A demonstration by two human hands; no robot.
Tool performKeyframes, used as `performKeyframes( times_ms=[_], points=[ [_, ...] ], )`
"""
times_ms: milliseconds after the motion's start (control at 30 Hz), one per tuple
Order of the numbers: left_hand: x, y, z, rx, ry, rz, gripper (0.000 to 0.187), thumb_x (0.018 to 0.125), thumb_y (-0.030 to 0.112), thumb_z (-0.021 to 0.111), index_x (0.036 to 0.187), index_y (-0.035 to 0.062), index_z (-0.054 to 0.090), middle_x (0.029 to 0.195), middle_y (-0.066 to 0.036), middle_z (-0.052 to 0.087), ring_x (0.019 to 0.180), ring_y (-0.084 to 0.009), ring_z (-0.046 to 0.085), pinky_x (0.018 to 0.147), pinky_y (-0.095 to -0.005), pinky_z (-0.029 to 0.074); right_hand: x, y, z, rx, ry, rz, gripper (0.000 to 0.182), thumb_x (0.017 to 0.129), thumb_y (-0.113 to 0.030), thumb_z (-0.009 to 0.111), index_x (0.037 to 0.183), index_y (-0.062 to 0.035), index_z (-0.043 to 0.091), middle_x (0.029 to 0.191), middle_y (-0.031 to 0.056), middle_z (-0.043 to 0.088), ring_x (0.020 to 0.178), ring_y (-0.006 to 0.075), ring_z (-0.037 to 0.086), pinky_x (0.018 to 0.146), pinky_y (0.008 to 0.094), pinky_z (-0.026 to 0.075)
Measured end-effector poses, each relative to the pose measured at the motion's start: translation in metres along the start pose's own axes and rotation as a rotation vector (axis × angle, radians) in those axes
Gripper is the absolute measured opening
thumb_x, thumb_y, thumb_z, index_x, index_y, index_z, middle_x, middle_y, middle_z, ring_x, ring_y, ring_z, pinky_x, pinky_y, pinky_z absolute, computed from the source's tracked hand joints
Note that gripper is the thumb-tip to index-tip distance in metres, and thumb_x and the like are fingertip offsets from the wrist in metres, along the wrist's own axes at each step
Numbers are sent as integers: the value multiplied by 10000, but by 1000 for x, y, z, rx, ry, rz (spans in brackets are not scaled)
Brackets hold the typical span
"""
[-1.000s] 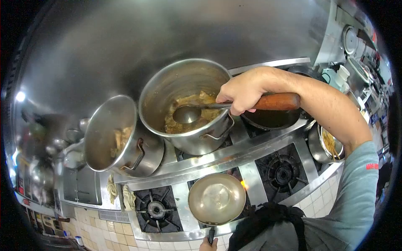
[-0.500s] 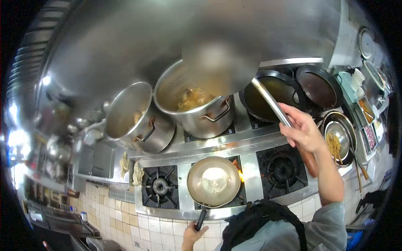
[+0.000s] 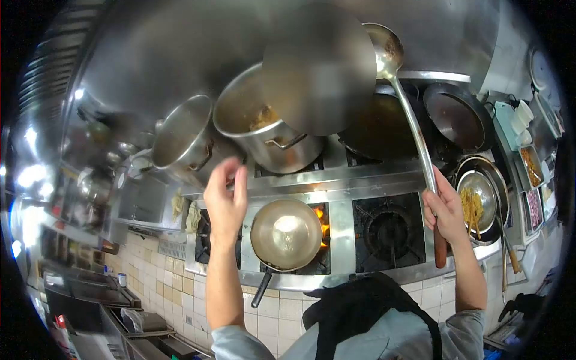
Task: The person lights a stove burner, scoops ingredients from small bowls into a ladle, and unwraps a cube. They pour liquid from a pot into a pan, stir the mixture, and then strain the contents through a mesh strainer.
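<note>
My right hand [image 3: 445,207] grips a long metal ladle [image 3: 413,123] near its wooden handle end. The ladle's bowl is raised at the upper right, partly behind a blurred patch. My left hand [image 3: 225,195] is lifted and empty, thumb and fingers apart, over the stove left of the pan. Below and right of it sits a round metal pan [image 3: 286,235] on a lit burner. Its inside is shiny, with no food visible, and its black handle [image 3: 261,290] points to the front, untouched. Flames [image 3: 324,227] show at the pan's right side.
Two tall stockpots, a left one [image 3: 183,132] and a right one [image 3: 245,102] with food inside, stand behind. A dark wok [image 3: 459,117] is at the back right. Noodles [image 3: 471,207] lie in a strainer [image 3: 485,187]. A bare burner [image 3: 389,235] is right of the pan.
My left hand has let go of the pan's handle and risen forward. My right hand has moved down and right with the ladle, whose bowl now shows.
</note>
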State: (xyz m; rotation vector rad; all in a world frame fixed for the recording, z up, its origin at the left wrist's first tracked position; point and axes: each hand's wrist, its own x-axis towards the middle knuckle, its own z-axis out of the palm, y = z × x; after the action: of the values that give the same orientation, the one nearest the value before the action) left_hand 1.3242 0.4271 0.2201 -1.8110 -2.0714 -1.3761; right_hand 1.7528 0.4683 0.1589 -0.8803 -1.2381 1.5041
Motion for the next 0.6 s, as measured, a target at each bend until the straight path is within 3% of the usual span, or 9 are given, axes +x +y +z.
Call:
performKeyframes(
  times_ms=[100, 167, 233, 333, 467, 533, 567, 600],
  points=[
    [50, 38, 19, -375, -142, -205, 434, 990, 295, 647, 1270, -34, 605, 1125, -151, 705, 1052, -230, 673, 919, -337, 522, 5, -18, -7, -68, 7, 41, 654, 996, -45, 543, 1584, -83, 261, 763, -12, 505, 480, 38, 418, 423, 207, 384],
    [54, 79, 53, -854, -395, -494, 555, 1002, 417, 598, 1330, -31, 571, 1224, -191, 669, 1137, -253, 647, 963, -363, 521, 13, -33, 0, -145, -54, 36, 651, 985, -37, 556, 1574, -71, 282, 751, -14, 510, 482, 37, 434, 424, 208, 381],
    [36, 97, 106, -930, -724, -366, 600, 1011, 465, 564, 1391, 2, 532, 1332, -198, 618, 1231, -281, 597, 1080, -405, 451, 23, -42, 16, -219, -76, 28, 653, 979, -55, 582, 1567, -63, 299, 760, -11, 531, 500, 38, 461, 432, 214, 386],
    [6, 139, 156, -1466, -623, -293, 505, 1045, 392, 540, 1380, 13, 547, 1277, -123, 649, 1249, -197, 556, 1106, -378, 399, 32, -42, 40, -322, -266, -22, 665, 969, -77, 615, 1561, -61, 313, 812, 3, 576, 521, 46, 488, 459, 217, 409],
    [12, 135, 161, -1555, -523, -250, 390, 1057, 347, 535, 1242, 15, 621, 1216, -125, 676, 1177, -167, 596, 1031, -334, 442, 45, -49, 56, -233, -270, 100, 657, 953, -84, 630, 1543, -35, 344, 822, 8, 597, 554, 51, 517, 490, 217, 435],
    [18, 136, 164, -1582, -405, -293, 363, 1052, 333, 552, 1216, 18, 627, 1194, -115, 685, 1131, -157, 613, 1009, -313, 449, 56, -58, 61, -580, -252, -16, 621, 957, -65, 595, 1529, -11, 357, 908, 44, 628, 626, 75, 574, 540, 238, 487],
    [26, 137, 160, -1598, -378, -274, 350, 1047, 318, 569, 1206, 12, 629, 1173, -106, 692, 1132, -142, 607, 1006, -296, 443, 63, -71, 65, -796, -293, -168, 587, 968, -76, 573, 1516, -5, 374, 1059, 121, 660, 781, 192, 658, 705, 319, 551],
    [35, 139, 157, -1569, -351, -238, 343, 1046, 311, 573, 1192, 6, 631, 1171, -99, 693, 1132, -133, 604, 1000, -289, 440, 73, -77, 63, -947, -276, -285, 563, 972, -83, 566, 1502, -4, 391, 1127, 166, 651, 864, 264, 664, 785, 359, 537]
  ],
)
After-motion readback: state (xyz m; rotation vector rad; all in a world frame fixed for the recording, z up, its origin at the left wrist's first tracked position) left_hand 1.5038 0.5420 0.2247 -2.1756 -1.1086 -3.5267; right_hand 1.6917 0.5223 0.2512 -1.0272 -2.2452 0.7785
